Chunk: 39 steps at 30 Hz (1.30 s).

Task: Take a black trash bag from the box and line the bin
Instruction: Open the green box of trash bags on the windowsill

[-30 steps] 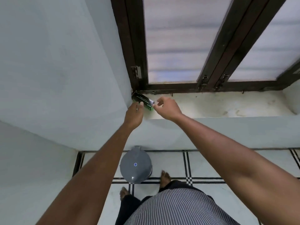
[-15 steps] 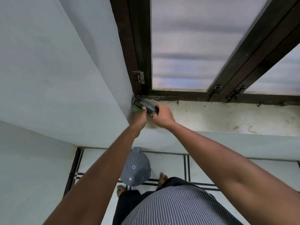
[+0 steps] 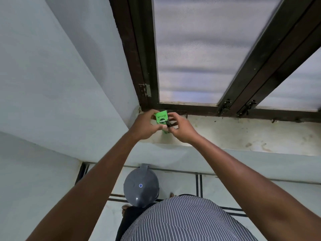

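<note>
Stage: early, bag not yet out | left hand grips green box over sill | right hand pinches black bag at box opening | left: pull bag, open bin, line it | bin lid closed, on floor below, by feet

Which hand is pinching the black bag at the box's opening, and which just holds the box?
The right hand pinches the black bag poking from the green box. The left hand only grips the box from its side, steadying it.
</note>
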Tool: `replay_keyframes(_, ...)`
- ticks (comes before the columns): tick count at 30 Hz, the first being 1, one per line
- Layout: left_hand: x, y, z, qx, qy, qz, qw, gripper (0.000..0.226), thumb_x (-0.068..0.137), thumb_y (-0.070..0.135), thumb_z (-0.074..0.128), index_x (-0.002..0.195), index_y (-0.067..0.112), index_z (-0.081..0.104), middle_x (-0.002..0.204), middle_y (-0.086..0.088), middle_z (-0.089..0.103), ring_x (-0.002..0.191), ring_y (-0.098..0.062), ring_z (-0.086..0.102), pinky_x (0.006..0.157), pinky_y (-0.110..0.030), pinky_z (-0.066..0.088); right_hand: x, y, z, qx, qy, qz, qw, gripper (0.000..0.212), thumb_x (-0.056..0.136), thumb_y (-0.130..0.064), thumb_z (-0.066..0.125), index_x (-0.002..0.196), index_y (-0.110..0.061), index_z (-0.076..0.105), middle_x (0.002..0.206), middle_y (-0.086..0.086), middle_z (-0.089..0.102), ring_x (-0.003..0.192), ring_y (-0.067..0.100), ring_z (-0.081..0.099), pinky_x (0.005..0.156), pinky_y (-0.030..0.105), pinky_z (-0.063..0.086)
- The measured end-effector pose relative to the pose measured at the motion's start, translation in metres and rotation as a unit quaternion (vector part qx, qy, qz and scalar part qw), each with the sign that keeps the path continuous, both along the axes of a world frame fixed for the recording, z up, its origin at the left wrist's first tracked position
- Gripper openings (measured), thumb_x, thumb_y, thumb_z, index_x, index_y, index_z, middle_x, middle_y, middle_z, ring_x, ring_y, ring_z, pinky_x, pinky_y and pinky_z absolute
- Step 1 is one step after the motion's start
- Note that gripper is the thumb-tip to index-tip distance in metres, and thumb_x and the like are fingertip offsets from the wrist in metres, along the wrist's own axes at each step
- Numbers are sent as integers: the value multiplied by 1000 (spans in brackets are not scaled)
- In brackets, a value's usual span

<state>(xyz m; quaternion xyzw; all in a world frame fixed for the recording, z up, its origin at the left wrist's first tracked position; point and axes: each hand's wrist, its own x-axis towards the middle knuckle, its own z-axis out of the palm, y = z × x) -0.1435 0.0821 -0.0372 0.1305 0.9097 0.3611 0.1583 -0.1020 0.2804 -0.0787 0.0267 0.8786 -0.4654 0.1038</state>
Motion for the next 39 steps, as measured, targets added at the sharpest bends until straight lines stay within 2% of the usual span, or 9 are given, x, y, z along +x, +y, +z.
replay_keyframes(5, -3, 0, 12, -44, -8, -42, 998, 48, 95, 45, 78, 134, 18, 71, 125, -1, 76, 112, -17, 72, 94, -42, 62, 4, 1, -7, -5, -13, 3, 1000, 58, 98, -5, 79, 150, -20, 57, 143, 2, 69, 107, 9, 68, 86, 15, 55)
replay_keyframes(11, -5, 8, 30, -224, 150, -166, 949, 53, 101, 45, 69, 148, 23, 58, 138, 0, 68, 114, -23, 67, 86, -40, 58, 8, -1, -14, 6, -31, 3, 1000, 61, 100, -6, 76, 155, -26, 55, 149, 3, 67, 129, 25, 68, 108, 42, 58)
replay_keyframes(16, -8, 24, 46, -316, 225, -252, 887, 50, 91, 40, 73, 136, 25, 58, 109, -1, 74, 93, -25, 68, 73, -40, 60, 11, -4, -12, 11, -35, -3, 999, 61, 100, -6, 75, 153, -29, 54, 143, 2, 70, 123, 25, 71, 105, 45, 61)
replay_keyframes(19, -13, 24, 54, -249, 168, -215, 929, 59, 83, 45, 73, 138, 26, 60, 110, 1, 76, 95, -24, 71, 79, -42, 62, 13, -3, -12, 6, -39, -13, 999, 62, 98, -4, 74, 149, -34, 56, 135, 1, 72, 114, 25, 74, 99, 49, 64)
replay_keyframes(22, -22, 20, 60, -157, 129, -148, 968, 42, 93, 42, 73, 128, 20, 67, 103, -1, 77, 87, -19, 71, 78, -40, 62, 17, 0, -10, 10, -34, -20, 999, 59, 100, -6, 73, 148, -35, 58, 134, 1, 73, 103, 21, 77, 83, 37, 64)
replay_keyframes(26, -23, 19, 51, -184, 193, -18, 964, 30, 102, 43, 65, 85, 19, 60, 71, -1, 64, 65, -22, 61, 60, -35, 49, 19, 0, -8, 28, -27, -27, 999, 62, 100, -17, 78, 154, -37, 55, 142, 2, 70, 102, 25, 75, 69, 31, 55)
replay_keyframes(29, -15, 29, 42, -122, 107, 41, 986, 43, 101, 42, 64, 68, 14, 64, 63, -5, 65, 59, -23, 65, 57, -35, 51, 21, -3, -5, 34, -27, -26, 999, 65, 100, -19, 80, 156, -37, 53, 145, 2, 68, 102, 24, 75, 75, 36, 62)
replay_keyframes(33, -7, 39, 38, -67, 5, 80, 995, 37, 88, 52, 78, 93, 17, 68, 84, 0, 72, 71, -18, 74, 52, -32, 62, 21, -7, -2, 45, -14, -28, 999, 64, 101, -21, 77, 158, -35, 52, 148, 1, 68, 106, 25, 74, 75, 36, 61)
replay_keyframes(39, -18, 37, 30, 16, -127, 138, 982, 23, 95, 19, 72, 117, 13, 78, 121, -11, 73, 96, -22, 68, 59, -26, 56, 20, -5, 1, 26, -27, -39, 999, 60, 100, -28, 81, 155, -31, 57, 145, 3, 69, 121, 24, 70, 94, 43, 63)
